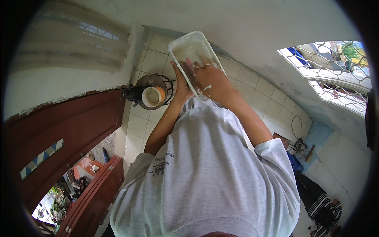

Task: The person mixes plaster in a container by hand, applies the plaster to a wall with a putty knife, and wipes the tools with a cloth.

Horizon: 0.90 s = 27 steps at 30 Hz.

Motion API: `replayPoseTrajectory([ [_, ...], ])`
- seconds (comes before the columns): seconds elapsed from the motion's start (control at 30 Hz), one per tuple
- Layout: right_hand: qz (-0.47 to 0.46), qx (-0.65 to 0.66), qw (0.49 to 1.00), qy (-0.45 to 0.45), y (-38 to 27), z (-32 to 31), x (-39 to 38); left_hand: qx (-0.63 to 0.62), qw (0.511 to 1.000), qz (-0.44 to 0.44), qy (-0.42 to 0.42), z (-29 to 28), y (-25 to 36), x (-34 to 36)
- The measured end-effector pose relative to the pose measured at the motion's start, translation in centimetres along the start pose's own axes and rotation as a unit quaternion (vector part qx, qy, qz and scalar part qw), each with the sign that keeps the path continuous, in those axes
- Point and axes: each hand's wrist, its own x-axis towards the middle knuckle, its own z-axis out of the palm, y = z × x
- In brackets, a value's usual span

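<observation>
In the head view, saw a floor (154, 60) of pale square tiles with darker joints, bordered at the far side by a dull grey-white plaster wall (244, 27). Saw at upper right a white-framed window (295, 66) with a wavy metal grille, and at left a reddish-brown wooden door (79, 118) with an inset band of blue, white and tan shapes. Noted a light-blue painted patch (320, 134) at right and a striped black-and-white garment (323, 203) at lower right.

Found, left of the hands, a round brown-topped stool (149, 81) with a black metal frame, bearing a round white and orange tub (161, 94), open at the top and pale inside; could not make out its contents. Saw just beside it a black object (134, 94), too dark to identify. Held up before the grey T-shirt (221, 158), above the floor, a rectangular clear plastic container (197, 44), slanting from upper left to lower right, with whitish wet smears inside.

Had the left hand (181, 82) partly curled against the container's left long side, gripping and supporting it, with the thumb outside and the other fingers mostly hidden. Had the right hand (215, 82) inside the container, back uppermost and spotted with white, with fingertips hidden; could not tell how far open, or whether gripping anything.
</observation>
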Motion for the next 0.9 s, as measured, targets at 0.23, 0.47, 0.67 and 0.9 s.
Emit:
replayPoseTrajectory([
  [0.23,-0.029,-0.040,0.998,0.044,-1.2,1.1,1.0,-0.043,0.993,-0.046,-0.104,-2.5,1.8,0.5],
  [0.47,0.025,-0.031,0.999,0.032,-3.7,1.6,1.9,0.014,0.999,-0.031,-0.039,-3.5,3.2,-0.5],
  [0.67,-0.007,-0.023,1.000,0.016,-4.6,3.8,2.7,0.015,0.998,-0.039,-0.038,-6.4,3.7,-0.4],
  [0.9,-0.028,-0.026,0.999,0.031,-5.9,4.6,2.9,0.012,0.998,-0.049,-0.040,-7.2,4.1,-1.0],
])
